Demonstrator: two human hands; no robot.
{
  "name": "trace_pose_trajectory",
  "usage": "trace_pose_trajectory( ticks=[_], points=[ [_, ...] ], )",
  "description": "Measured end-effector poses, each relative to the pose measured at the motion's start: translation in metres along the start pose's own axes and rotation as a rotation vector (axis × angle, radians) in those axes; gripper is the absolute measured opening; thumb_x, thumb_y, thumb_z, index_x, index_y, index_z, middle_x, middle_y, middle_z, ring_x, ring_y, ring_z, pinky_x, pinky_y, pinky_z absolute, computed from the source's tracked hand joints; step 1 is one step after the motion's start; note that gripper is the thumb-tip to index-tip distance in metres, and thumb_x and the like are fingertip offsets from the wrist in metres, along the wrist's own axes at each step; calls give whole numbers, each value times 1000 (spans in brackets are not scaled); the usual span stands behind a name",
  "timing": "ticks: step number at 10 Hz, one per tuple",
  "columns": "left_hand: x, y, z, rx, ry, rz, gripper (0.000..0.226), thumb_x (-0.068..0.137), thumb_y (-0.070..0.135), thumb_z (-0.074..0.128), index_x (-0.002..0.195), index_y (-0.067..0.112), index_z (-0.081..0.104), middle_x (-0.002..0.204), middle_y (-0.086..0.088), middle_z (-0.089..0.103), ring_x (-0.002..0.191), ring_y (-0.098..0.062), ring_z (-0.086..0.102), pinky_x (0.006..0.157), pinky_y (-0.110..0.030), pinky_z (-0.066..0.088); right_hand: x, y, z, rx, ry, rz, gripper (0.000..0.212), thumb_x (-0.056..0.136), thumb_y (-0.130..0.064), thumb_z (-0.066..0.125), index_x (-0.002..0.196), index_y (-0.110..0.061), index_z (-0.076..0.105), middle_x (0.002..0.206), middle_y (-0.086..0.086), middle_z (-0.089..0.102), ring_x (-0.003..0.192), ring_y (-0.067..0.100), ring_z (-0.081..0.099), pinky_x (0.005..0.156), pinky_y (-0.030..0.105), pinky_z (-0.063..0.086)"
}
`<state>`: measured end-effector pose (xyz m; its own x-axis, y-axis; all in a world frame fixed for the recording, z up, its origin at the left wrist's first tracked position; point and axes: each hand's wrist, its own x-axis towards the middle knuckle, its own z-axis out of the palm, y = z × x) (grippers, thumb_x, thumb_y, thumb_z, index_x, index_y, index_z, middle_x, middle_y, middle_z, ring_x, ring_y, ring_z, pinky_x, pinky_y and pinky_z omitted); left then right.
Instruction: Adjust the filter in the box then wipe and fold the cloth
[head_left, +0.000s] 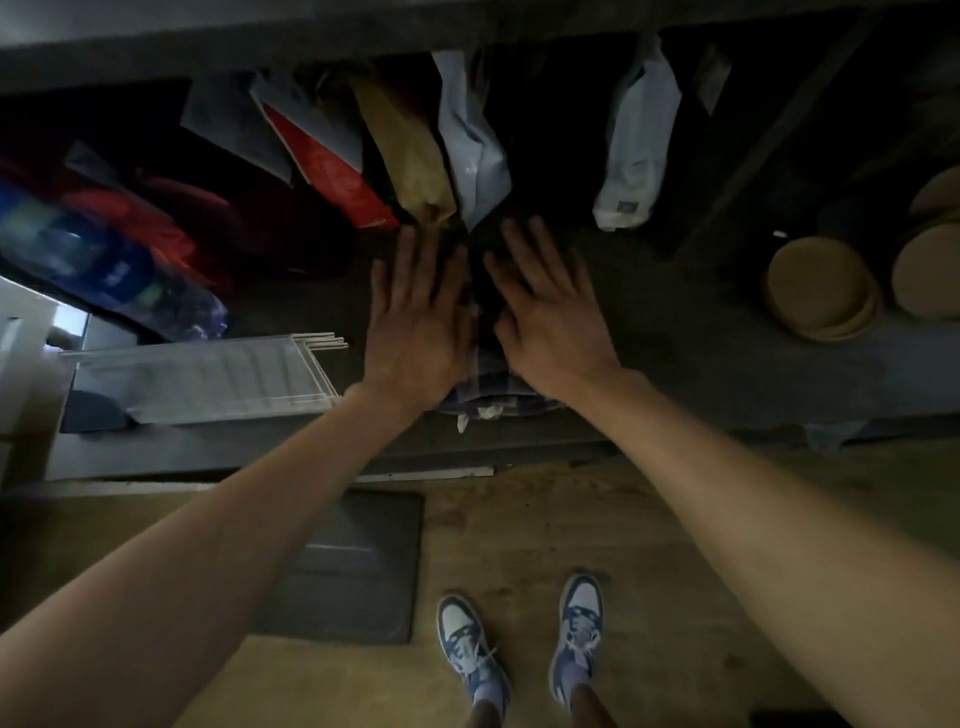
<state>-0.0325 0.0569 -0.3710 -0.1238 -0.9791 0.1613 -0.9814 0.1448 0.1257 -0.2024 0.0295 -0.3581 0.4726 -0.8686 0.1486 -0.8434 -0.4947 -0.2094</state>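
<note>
A dark checked cloth (491, 387) lies bunched on the grey shelf (701, 364), its folded edge and a white label showing at the near side. My left hand (415, 322) lies flat on the cloth's left part with the fingers straight. My right hand (550, 317) presses flat on its right part, fingers spread. Most of the cloth is hidden under both hands. A clear plastic box (208, 379) with thin white sticks at its top edge stands to the left of my left hand. The filter cannot be made out.
Paper and plastic bags stand in a row at the back: red (332, 166), brown (410, 156), pale blue (472, 150), white (639, 145). Round tan lids (821, 286) are stacked at the right. A blue water bottle pack (104, 265) lies at the left. A grey mat (353, 566) is on the wooden floor.
</note>
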Motion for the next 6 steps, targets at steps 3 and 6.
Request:
trace_pose_trajectory(
  ticks=[3,6],
  points=[
    [-4,3,20,-26,-214,-12,69,98,45,14,157,8,14,165,-14,10,152,-29,5,122,-48,10,0,5,32,-8,-213,89,65,97,-39,15,155,-10,9,164,6,1,150,20,-6,121,48,4],
    [5,14,-76,-53,-227,4,48,98,33,39,138,11,53,142,-16,54,122,-33,58,92,-39,49,0,-5,-60,228,-291,71,52,99,-28,40,151,-21,33,158,5,29,143,23,30,115,39,26]
  ],
)
